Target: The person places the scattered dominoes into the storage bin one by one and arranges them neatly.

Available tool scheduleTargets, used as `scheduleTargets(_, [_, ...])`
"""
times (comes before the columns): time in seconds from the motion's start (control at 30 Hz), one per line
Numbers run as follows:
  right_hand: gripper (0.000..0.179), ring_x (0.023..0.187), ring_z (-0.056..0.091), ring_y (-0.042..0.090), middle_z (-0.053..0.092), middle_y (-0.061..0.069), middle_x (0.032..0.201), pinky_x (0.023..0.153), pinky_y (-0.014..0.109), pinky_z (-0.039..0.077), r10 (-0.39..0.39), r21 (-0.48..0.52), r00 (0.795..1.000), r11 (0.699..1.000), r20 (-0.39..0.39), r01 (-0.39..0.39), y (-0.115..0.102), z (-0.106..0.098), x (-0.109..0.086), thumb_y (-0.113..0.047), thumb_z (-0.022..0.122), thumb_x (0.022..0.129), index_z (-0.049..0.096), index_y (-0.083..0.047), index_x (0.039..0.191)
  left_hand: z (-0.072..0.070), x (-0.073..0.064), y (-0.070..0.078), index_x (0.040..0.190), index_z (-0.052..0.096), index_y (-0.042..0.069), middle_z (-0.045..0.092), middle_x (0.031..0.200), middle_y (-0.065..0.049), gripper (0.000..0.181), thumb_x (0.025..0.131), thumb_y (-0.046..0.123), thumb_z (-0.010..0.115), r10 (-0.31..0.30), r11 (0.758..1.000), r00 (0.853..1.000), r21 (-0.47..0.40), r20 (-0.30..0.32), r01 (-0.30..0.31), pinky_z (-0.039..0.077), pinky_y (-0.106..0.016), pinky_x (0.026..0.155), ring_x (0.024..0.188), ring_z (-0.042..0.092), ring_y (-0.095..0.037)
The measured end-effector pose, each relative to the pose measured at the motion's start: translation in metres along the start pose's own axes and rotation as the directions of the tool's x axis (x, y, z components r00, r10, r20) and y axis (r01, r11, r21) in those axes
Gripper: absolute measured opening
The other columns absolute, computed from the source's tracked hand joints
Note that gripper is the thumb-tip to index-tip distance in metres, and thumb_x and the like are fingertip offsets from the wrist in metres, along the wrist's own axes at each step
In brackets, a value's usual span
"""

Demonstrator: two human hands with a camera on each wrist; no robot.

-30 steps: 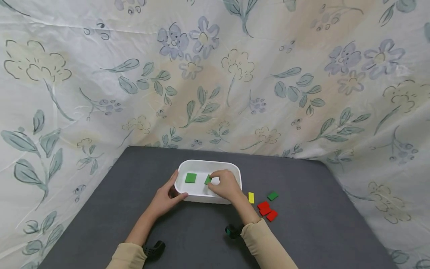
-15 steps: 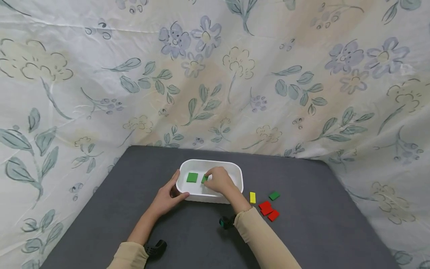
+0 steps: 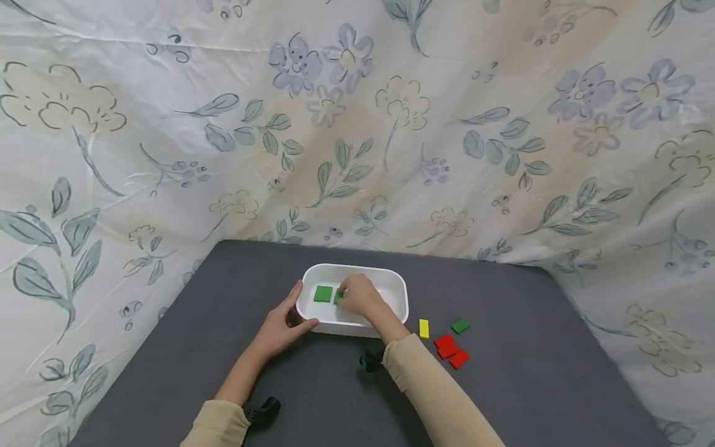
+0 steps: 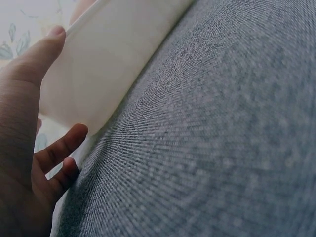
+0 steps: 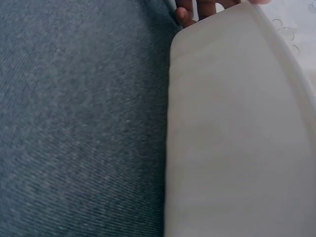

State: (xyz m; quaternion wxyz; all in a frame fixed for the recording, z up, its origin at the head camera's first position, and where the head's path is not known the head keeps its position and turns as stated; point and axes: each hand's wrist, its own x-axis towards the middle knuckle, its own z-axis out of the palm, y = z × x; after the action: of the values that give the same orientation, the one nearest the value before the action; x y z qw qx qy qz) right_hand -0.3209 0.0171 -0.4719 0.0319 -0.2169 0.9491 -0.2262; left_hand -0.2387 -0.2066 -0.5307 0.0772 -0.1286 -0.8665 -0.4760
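Observation:
A white plastic tub [image 3: 346, 329] rests on the table. My left hand [image 3: 279, 328] holds its left end, with the thumb at the near rim and fingers along the side; the left wrist view shows the thumb [image 4: 47, 47] against the tub wall [image 4: 98, 64]. Inside the tub lies a flat green tile [image 3: 323, 293]. Just right of it my right hand [image 3: 360, 295] pinches a second green tile [image 3: 337, 297], partly hidden by the fingers. The right wrist view shows the tub's outer wall [image 5: 237, 123] but not the right hand.
Right of the tub lie a yellow tile [image 3: 424, 328], a green tile [image 3: 460, 326] and several red tiles [image 3: 445, 344], some overlapping. The dark grey tabletop [image 3: 519, 372] ends at a floral cloth [image 3: 391, 155] behind and at the sides.
My right hand has moved left inside the tub, bringing its green tile closer to the other one. My left hand stays at the tub's left end. The whole view has shifted slightly.

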Motion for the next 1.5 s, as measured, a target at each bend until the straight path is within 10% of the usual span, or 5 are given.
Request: scheduleTargets(1.5, [0.027, 0.126, 0.065, 0.034, 0.077, 0.013, 0.123, 0.11, 0.047, 0.048, -0.022, 0.065, 1.0, 0.998, -0.009, 0.023, 0.007, 0.014, 0.009, -0.008, 0.076, 0.092, 0.08, -0.003, 0.118, -0.001, 0.001, 0.002, 0.17, 0.023, 0.01, 0.034, 0.172, -0.011, 0.102, 0.092, 0.032, 0.086, 0.013, 1.0, 1.0, -0.016, 0.006, -0.013, 0.051, -0.026, 0.076, 0.087, 0.061, -0.016])
